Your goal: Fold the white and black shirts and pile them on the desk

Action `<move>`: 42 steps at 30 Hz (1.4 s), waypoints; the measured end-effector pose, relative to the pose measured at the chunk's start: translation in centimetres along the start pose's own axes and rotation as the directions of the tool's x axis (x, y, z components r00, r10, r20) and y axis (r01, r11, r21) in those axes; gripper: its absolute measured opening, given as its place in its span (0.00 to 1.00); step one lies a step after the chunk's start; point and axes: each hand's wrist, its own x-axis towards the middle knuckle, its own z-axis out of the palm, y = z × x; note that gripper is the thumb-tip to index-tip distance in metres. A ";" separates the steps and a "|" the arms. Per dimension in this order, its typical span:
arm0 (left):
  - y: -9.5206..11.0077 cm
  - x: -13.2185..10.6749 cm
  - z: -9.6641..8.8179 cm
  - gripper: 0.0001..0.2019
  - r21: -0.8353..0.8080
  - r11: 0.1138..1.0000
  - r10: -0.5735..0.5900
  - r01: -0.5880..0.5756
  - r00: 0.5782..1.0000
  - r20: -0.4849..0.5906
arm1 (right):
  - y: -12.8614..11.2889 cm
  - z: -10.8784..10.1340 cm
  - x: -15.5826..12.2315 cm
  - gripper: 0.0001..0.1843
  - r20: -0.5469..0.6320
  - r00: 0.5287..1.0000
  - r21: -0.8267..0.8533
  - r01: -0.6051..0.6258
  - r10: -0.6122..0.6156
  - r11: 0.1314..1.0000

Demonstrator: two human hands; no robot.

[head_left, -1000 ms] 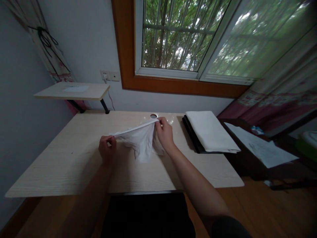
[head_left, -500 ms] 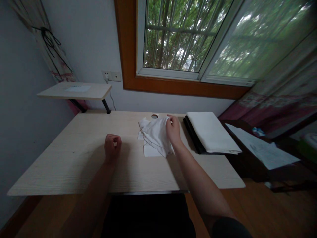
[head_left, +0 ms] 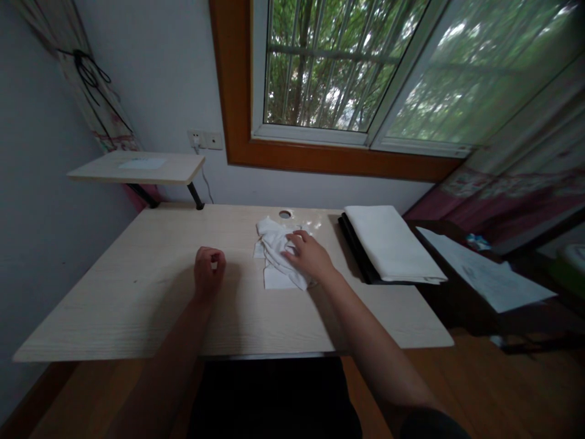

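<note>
A crumpled white cloth (head_left: 272,235) lies bunched in the middle of the wooden desk (head_left: 114,292). From under its near side sticks out a flat white piece (head_left: 278,279), perhaps paper or another layer of cloth. My right hand (head_left: 311,255) is over the cloth's right part, fingers apart and slightly bent, hiding some of it; whether the fingertips touch it I cannot tell. Left of the cloth, my left hand (head_left: 209,271) is curled into a loose fist above the desk, thumb against the fingers, with nothing visible in it.
A folded white sheet (head_left: 393,244) lies on a black flat object (head_left: 354,250) at the desk's right. Behind the cloth are a round cable hole (head_left: 285,214) and bright glints on the desktop. A raised shelf (head_left: 178,171) stands at the back left, below a wall socket (head_left: 196,139).
My right hand has let go of the cloth's raised right edge and moved left and nearer over it. The cloth has dropped into a lower bunch, uncovering glints behind. My left hand stays put.
</note>
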 end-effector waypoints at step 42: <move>1.4 -0.8 1.5 0.46 -0.234 0.972 0.091 -0.005 0.929 0.359 | -7.0 -2.3 0.9 0.18 0.022 1.000 0.969 -0.027 0.023 0.246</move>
